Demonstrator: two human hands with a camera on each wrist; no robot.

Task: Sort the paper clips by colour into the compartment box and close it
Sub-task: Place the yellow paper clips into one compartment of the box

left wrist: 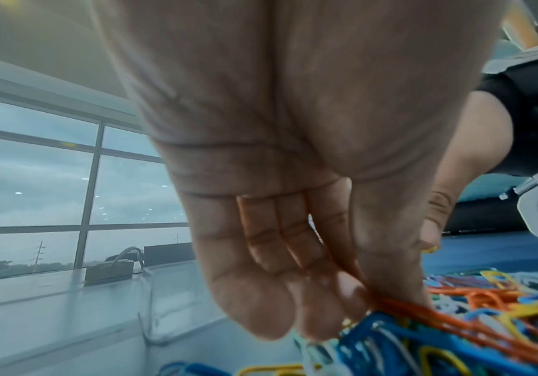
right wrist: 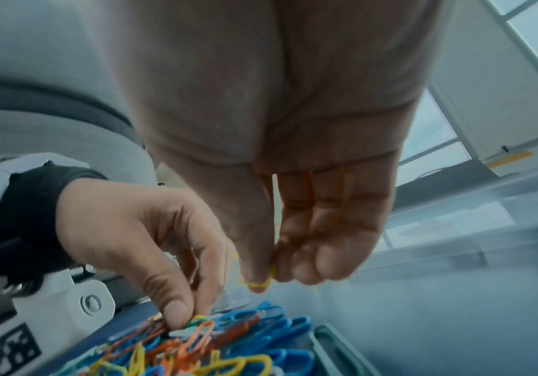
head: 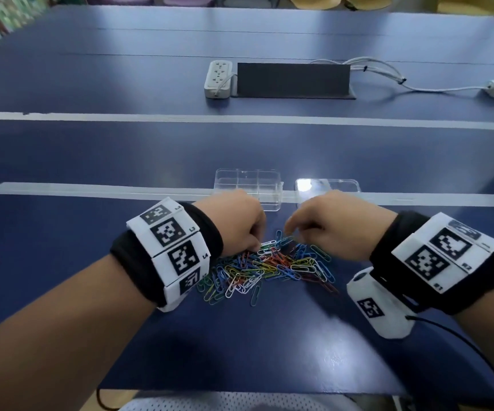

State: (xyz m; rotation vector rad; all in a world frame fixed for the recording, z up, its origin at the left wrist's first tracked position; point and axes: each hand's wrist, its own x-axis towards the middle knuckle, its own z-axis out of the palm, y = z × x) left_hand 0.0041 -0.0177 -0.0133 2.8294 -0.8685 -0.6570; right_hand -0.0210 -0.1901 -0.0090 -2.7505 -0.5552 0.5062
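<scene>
Right hand point(right wrist: 280, 178) is pinching a yellow clip point(right wrist: 258, 282) between thumb and forefinger, hovering just above the top edge of the paper clip pile point(head: 266, 268); the clip's long axis cannot be told, most of it is hidden in the pinch. Left hand point(head: 234, 223) is dipping curled fingers into the pile's upper left, thumb and fingertips closing on an orange clip point(left wrist: 422, 313) that is lying among blue ones; whether it is lifted free is unclear. The compartment box point(head: 248, 188) is sitting open in the head view's centre, directly above the pile, just beyond the left hand's knuckles; its lid point(head: 329, 186) is lying flat just to the right, beyond the right hand. Compartments are looking empty, so sorting is judged barely begun. Key relation: the box lies up-frame and slightly left of the right hand's pinch, so the yellow clip needs a short forward-left carry; the left hand is the nearer one to the box.
</scene>
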